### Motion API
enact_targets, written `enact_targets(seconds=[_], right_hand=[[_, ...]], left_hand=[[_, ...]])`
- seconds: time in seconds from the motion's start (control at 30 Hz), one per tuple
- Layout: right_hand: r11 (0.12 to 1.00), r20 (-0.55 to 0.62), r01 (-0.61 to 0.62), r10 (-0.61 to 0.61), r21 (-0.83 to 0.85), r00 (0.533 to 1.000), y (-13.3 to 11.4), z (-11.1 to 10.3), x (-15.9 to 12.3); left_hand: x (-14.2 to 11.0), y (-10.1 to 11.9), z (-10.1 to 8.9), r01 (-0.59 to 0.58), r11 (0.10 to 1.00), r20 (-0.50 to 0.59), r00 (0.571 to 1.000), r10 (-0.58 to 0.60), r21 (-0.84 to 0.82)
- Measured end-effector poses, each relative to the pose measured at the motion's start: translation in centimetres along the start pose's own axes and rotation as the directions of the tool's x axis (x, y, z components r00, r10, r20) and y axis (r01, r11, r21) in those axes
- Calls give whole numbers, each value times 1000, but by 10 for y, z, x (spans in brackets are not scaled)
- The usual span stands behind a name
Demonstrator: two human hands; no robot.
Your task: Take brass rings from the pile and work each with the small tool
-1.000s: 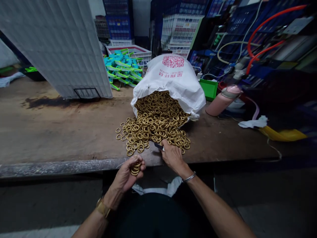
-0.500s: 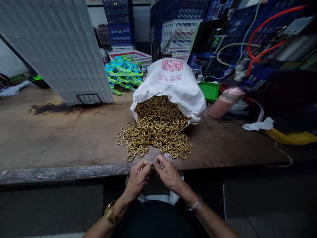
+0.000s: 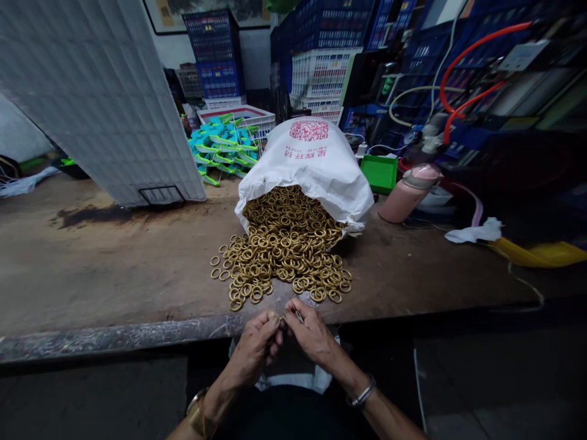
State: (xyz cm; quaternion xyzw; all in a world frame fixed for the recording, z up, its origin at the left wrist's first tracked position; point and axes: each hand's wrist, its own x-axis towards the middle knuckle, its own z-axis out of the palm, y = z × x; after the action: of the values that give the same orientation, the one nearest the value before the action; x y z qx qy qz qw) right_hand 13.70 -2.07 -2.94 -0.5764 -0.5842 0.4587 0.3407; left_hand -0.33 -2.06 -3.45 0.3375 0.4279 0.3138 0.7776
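Note:
A white sack [image 3: 316, 165] lies on its side on the worn wooden bench [image 3: 114, 269], spilling a heap of brass rings [image 3: 279, 250] toward me. My left hand [image 3: 254, 354] and my right hand [image 3: 309, 333] meet fingertip to fingertip just below the bench's front edge. The left hand is closed with brass rings showing between its fingers. Pinched in the right hand is a small thin tool, its tip against the left hand's fingers. A watch is on my left wrist, a metal bangle on my right.
A grey ribbed panel [image 3: 101, 98] leans at the back left. Behind the sack are teal and green plastic parts [image 3: 220, 146], a small green tray [image 3: 380, 173], a pink bottle [image 3: 408, 192] lying down, stacked crates [image 3: 321, 73] and red hoses [image 3: 463, 61]. A white rag [image 3: 477, 232] lies right.
My right hand has come back from the ring heap to meet my left hand at the bench edge. The view has tilted up a little.

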Motion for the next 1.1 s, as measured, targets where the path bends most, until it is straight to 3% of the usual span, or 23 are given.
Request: enact_targets(seconds=[0.17, 0.27, 0.47, 0.8, 0.93, 1.1], right_hand=[[1000, -8, 5, -5, 18, 1000, 1, -2, 0], [988, -27, 24, -29, -151, 999, 4, -1, -3], [870, 88, 89, -52, -486, 995, 4, 3, -13], [713, 117, 58, 35, -699, 992, -9, 2, -13], [647, 35, -2, 44, -763, 998, -1, -3, -13], [670, -200, -143, -9, -729, 980, 12, -19, -12]], left_hand=[[-3, -1, 3, -36, 999, 0, 999, 36, -33], [-4, -2, 2, -51, 998, -19, 999, 50, -38], [-3, 0, 3, -81, 995, -97, 992, 85, 51], [-9, 4, 3, -125, 972, -152, 976, 156, 197], [-23, 5, 6, -131, 975, -87, 985, 149, 180], [-29, 10, 13, -36, 998, 81, 996, 41, -57]])
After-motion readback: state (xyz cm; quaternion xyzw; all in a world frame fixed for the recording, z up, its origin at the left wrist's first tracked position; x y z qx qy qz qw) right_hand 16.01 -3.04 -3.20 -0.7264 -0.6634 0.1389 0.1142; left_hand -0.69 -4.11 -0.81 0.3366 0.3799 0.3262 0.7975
